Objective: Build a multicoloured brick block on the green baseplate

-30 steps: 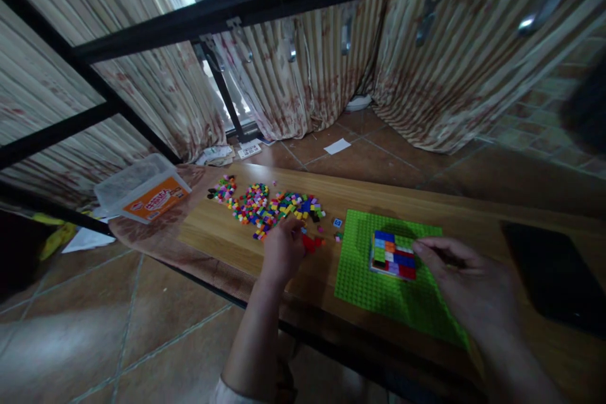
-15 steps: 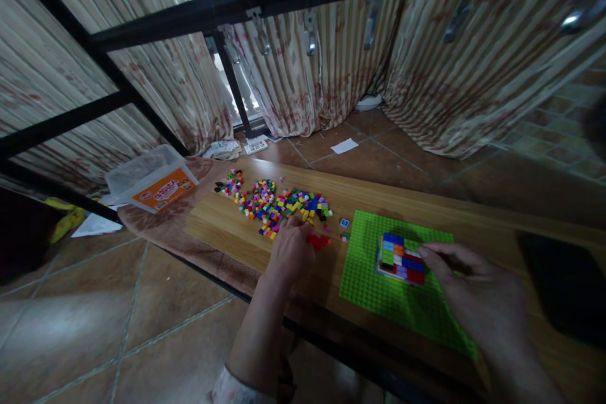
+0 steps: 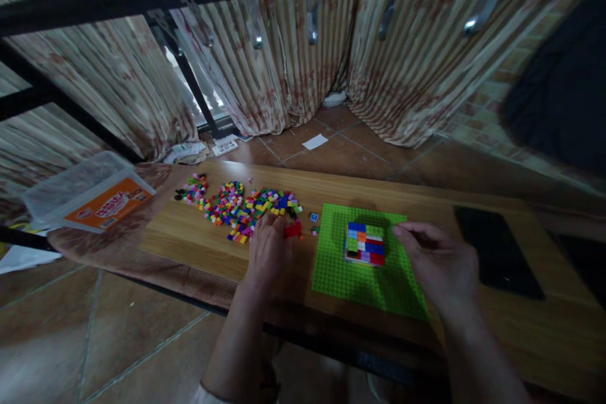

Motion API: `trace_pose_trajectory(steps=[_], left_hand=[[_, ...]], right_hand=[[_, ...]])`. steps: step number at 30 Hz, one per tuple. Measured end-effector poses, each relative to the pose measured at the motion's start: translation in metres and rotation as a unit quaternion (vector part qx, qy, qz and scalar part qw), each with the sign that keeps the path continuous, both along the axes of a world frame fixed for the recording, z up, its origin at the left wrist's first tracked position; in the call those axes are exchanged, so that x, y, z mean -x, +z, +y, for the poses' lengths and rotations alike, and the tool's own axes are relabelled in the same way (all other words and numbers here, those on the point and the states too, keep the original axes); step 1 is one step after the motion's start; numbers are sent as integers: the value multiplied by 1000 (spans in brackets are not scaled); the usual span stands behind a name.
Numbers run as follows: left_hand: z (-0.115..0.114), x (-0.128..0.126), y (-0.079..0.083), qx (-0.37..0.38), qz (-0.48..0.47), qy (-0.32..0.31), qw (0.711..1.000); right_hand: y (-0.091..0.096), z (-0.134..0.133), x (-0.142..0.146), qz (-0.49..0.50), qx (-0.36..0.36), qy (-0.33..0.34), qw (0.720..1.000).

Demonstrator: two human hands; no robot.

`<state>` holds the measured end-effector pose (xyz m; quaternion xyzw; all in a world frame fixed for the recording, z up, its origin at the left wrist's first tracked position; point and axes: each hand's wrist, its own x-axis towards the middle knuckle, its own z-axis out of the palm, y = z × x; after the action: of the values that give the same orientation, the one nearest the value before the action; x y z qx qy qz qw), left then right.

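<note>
Near the worktop's (image 3: pixel 189 243) middle lies a green studded plate (image 3: pixel 360 281), square and flat, its near edge close to the worktop's front edge. On the plate's far half sits a block (image 3: pixel 364 244) of small bricks, roughly square and a few layers thick, its top patched blue, green, orange, white, purple and red. Left of the plate, toward the far-left corner, a loose pile (image 3: pixel 231 202) of tiny mixed-colour bricks spreads in a band. Red bricks (image 3: pixel 292 230) lie at its near right end, and one blue-white brick (image 3: pixel 314 217) sits between pile and plate. Left hand (image 3: pixel 267 249) is palm down at the pile's near edge, fingers curled onto the bricks, just beside the red bricks; fingertips hidden, can't tell if it pinches one. Right hand (image 3: pixel 438 262) is over the plate's right edge, fingers bent, index tip just right of the block; touching or not, can't tell, nor whether anything sits between the fingers. Hands well apart. Black slab (image 3: pixel 497 249) lies flat right of the plate. Clear tub (image 3: pixel 89 196) with an orange label sits off the worktop's left end. Versus half a second ago, the camera has swung: pile, plate and block show further left in view, the slab is now fully seen, and the tub is nearer the left border. Both hands keep the same spots by pile and block; the block looks unchanged.
</note>
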<state>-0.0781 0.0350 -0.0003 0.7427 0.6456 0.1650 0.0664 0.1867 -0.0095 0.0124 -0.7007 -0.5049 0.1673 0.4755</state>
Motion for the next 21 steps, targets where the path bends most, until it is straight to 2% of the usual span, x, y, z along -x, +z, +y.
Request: trace_pose_trajectory(steps=[8,14,16,21], left_hand=[[2,-3,4,-27,-24,3,999],[0,-9,5,38,-183,16,982],[-2,-12,5,44,-209,16,977],[-7,-20,7,53,-162,-2,985]], right_hand=[[-5,2,-4,15,-13,-13,1000],[-4,2,-3,19,-3,-8,1000],[-3,2,-1,14,2,-1,1000],[-2,1,1,14,14,8,1000]])
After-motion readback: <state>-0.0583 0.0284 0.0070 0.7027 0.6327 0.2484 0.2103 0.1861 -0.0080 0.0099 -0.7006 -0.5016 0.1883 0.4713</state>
